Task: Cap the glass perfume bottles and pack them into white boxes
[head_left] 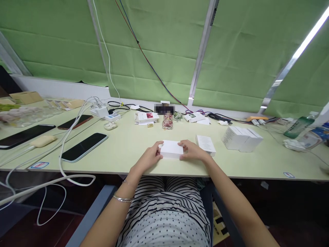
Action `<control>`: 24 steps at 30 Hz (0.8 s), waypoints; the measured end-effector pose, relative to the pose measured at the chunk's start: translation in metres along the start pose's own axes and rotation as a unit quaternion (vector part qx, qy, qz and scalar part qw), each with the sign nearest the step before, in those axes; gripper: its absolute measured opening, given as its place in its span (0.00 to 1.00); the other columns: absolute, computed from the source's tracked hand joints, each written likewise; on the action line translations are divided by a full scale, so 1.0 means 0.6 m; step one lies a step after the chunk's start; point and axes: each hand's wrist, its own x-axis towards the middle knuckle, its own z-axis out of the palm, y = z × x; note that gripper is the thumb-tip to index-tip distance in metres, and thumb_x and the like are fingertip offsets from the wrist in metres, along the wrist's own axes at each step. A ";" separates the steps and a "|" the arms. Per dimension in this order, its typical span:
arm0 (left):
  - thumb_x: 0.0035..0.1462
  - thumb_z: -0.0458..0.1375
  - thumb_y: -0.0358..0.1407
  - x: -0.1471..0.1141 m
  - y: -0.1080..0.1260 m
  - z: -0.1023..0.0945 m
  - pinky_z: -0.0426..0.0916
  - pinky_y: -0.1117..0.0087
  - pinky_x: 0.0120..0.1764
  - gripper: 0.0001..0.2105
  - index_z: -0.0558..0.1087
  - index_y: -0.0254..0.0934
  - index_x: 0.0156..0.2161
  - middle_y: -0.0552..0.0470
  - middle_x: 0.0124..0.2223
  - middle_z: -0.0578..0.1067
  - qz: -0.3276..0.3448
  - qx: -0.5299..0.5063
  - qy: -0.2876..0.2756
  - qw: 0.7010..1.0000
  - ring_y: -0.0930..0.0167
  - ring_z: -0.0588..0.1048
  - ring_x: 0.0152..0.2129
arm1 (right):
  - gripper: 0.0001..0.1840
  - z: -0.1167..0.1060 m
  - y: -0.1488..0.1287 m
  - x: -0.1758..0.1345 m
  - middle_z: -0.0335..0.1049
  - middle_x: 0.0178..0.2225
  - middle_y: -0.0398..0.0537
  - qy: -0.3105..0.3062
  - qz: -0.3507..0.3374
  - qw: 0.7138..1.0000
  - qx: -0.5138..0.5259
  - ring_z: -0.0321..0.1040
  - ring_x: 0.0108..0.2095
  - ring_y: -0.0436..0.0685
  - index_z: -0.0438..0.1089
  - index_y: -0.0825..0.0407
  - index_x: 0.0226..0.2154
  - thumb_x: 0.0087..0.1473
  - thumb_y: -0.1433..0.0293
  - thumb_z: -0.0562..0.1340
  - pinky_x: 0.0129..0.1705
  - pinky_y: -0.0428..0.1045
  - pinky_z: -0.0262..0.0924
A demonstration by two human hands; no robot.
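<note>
Between both hands a small white box (171, 149) lies near the front edge of the table (120, 154). My left hand (150, 154) grips its left end, with the thumb and fingers bent round the side. At the opposite end, my right hand (191, 150) pinches the box between thumb and fingers. Just behind my right hand another white box (205, 144) lies flat, with fine print on its face. Farther right stands a group of white boxes (241, 138) packed side by side.
A phone (84, 147) lies at the left, crossed nearby by a loose white cable (63, 144). At the back are a printed carton (147, 117), small clear containers (167, 122) and black cables (218, 117). A green bottle (299, 125) lies at the far right.
</note>
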 end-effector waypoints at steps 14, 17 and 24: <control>0.50 0.51 0.34 -0.016 -0.005 0.004 0.64 0.70 0.36 0.09 0.69 0.38 0.38 0.53 0.32 0.72 0.019 0.004 0.026 0.999 0.71 0.70 0.29 | 0.41 0.015 0.035 -0.022 0.59 0.52 0.53 0.031 0.017 0.996 0.083 0.60 0.50 0.58 0.54 0.48 0.54 0.37 0.65 0.68 0.53 0.58 0.55; 0.51 0.51 0.34 -0.017 -0.007 0.002 0.64 0.70 0.36 0.09 0.69 0.38 0.38 0.54 0.32 0.72 0.021 0.002 0.026 0.999 0.71 0.70 0.29 | 0.41 0.008 0.033 -0.026 0.54 0.56 0.52 0.039 -0.004 0.997 0.065 0.55 0.54 0.59 0.54 0.48 0.55 0.38 0.63 0.68 0.56 0.57 0.50; 0.51 0.51 0.33 -0.016 -0.009 0.003 0.65 0.71 0.36 0.07 0.69 0.37 0.36 0.53 0.32 0.73 0.025 -0.002 0.019 1.000 0.71 0.71 0.30 | 0.45 0.004 0.017 -0.032 0.52 0.57 0.51 0.007 -0.001 0.998 0.058 0.57 0.52 0.59 0.51 0.46 0.56 0.37 0.60 0.68 0.53 0.56 0.55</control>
